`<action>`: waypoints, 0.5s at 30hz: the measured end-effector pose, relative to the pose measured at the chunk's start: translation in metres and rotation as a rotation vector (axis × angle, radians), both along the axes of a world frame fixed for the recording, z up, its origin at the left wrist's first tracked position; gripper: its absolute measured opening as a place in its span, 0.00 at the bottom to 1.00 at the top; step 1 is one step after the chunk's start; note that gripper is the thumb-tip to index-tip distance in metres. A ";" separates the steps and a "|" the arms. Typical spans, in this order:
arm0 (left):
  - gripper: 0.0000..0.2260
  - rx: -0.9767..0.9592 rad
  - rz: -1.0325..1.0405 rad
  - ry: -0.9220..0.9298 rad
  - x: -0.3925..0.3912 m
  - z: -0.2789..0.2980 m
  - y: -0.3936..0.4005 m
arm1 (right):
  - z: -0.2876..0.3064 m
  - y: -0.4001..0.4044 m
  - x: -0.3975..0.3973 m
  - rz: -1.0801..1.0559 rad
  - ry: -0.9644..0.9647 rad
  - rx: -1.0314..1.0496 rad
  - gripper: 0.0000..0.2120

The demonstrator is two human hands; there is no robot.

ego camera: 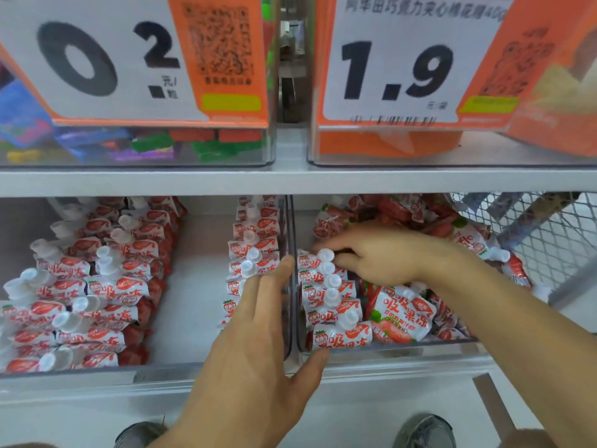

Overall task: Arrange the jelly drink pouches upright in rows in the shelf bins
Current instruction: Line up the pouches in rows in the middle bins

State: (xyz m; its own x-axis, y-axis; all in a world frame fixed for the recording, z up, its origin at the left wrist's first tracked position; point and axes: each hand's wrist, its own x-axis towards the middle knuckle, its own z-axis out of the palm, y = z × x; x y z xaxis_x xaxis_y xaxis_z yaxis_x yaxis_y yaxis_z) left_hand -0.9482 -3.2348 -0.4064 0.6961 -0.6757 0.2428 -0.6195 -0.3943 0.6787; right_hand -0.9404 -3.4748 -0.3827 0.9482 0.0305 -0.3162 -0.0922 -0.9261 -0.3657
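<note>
Red-and-white jelly drink pouches with white caps fill two clear shelf bins. In the left bin (193,367) two rows of pouches (97,286) stand upright at the left and one row (255,250) along its right wall. In the right bin (403,345) one upright row (326,295) lines the left wall; loose pouches (403,315) lie heaped beside it. My left hand (258,344) lies with straight fingers over the divider between the bins, thumb at the right bin's front. My right hand (378,253) reaches into the right bin, its fingers curled on the rearmost pouch (318,257) of that row.
The upper shelf holds a clear bin of colourful candy (135,147) and an orange-packaged bin (420,143), each with a large price sign. A wire basket (533,227) stands to the right of the right bin. Two shoes show on the floor below.
</note>
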 end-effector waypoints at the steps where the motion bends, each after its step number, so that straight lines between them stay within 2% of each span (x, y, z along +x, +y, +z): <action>1: 0.39 -0.001 -0.001 -0.005 0.001 0.000 0.000 | -0.001 -0.001 -0.006 -0.039 -0.054 0.027 0.16; 4: 0.39 -0.005 -0.010 0.020 0.000 -0.001 0.001 | 0.000 -0.013 -0.015 -0.157 -0.429 -0.022 0.15; 5: 0.40 -0.001 -0.011 0.027 0.000 -0.002 0.002 | 0.000 -0.018 -0.017 -0.190 -0.469 -0.089 0.16; 7: 0.40 0.015 -0.003 0.012 -0.001 -0.001 0.003 | 0.004 -0.023 -0.022 -0.226 -0.343 -0.204 0.24; 9: 0.40 0.015 0.003 0.001 -0.001 0.000 0.002 | 0.004 -0.025 -0.028 -0.252 -0.189 -0.209 0.29; 11: 0.40 0.006 0.008 -0.003 -0.001 0.001 0.001 | 0.005 -0.024 -0.031 -0.286 -0.193 -0.162 0.27; 15: 0.40 -0.014 0.012 -0.024 -0.001 0.001 -0.001 | 0.014 -0.023 -0.027 -0.421 -0.397 -0.040 0.11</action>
State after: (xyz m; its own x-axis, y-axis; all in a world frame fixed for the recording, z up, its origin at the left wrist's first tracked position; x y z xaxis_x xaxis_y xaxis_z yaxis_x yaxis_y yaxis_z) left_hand -0.9487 -3.2359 -0.4059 0.6978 -0.6640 0.2686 -0.6310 -0.3924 0.6692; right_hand -0.9679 -3.4976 -0.3687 0.9221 -0.3800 0.0734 -0.3187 -0.8532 -0.4129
